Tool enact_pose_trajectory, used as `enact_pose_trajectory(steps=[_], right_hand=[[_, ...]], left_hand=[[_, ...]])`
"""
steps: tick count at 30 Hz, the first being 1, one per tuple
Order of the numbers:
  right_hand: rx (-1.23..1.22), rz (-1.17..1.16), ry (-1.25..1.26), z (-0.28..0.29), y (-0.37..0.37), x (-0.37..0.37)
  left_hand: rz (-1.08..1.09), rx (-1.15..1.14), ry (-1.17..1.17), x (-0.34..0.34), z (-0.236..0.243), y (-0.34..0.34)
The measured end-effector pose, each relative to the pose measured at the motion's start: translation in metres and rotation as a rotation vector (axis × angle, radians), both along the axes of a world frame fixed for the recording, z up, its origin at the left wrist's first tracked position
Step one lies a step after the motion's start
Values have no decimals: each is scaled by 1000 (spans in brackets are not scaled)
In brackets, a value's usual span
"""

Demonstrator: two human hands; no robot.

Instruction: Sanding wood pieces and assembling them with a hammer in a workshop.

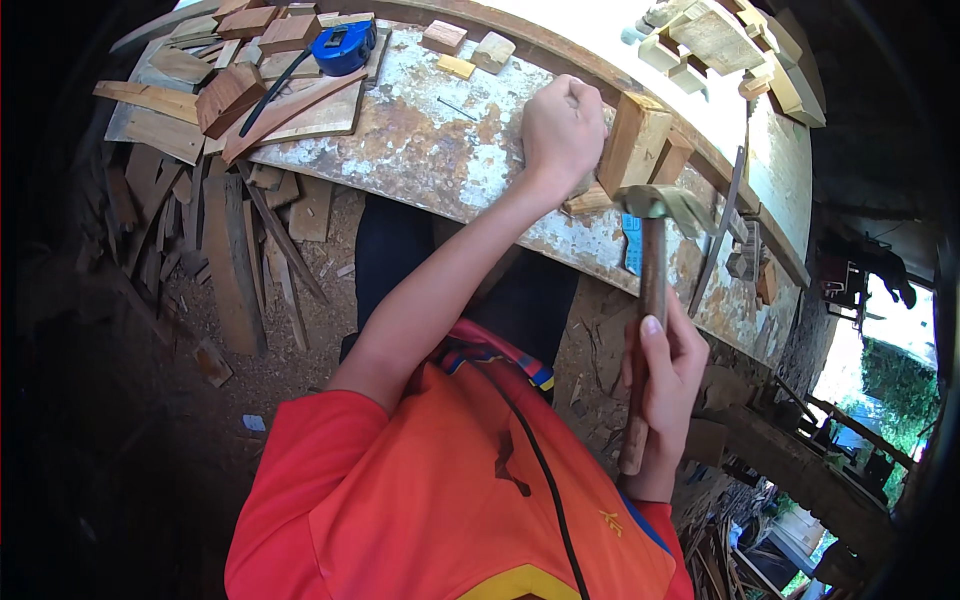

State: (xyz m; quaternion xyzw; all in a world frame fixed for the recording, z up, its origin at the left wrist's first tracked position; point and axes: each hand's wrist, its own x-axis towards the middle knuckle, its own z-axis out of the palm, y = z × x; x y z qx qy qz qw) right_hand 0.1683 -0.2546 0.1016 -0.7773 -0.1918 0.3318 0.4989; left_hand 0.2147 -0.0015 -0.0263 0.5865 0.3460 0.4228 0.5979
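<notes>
My right hand (668,360) is wrapped round the wooden handle of a claw hammer (653,265), its metal head raised level with the near side of a wooden block assembly (637,145). Over the workbench (440,165) my left hand (565,130) is closed, its fingers curled in and mostly hidden; what they hold, if anything, does not show. That hand rests close against the left side of the wooden assembly. A loose nail (457,108) lies on the bench to its left. Part of a blue object (632,243) shows beneath the hammer.
A blue tape measure (343,47) sits among wood offcuts at the far left. Small blocks (492,52) stand near the bench's back rail. A stacked wooden piece (715,40) is at the far right. Scrap boards (233,265) lean below the bench's left end, above a littered floor.
</notes>
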Motion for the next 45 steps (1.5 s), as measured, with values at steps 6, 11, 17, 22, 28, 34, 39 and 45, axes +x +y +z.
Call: enact_pose_trajectory(steps=[6,11,17,22,28,34,39,45], right_hand=[[422,-95,-301,-4,-6,-7],[7,-9,65,-7,0,10],[526,-87,-228,1,2,-1],[92,8,54,-36,-2,18],[187,-150,-343,-69,-20,37],[-128,-256,-649,-80,-2,62],[-267,-205,-956,-96,-3,84],[-345,-148,-964,-96,5,85]], left_hand=[[-47,-148,-5,2,11,8],[-31,-161,-69,-2,10,12],[-56,-171,-110,-2,14,4],[-27,-173,-141,-7,7,5],[-103,-185,-303,-8,8,7],[-79,35,-524,-45,23,6],[-94,116,-541,-64,35,10],[-142,394,-535,-82,27,11]])
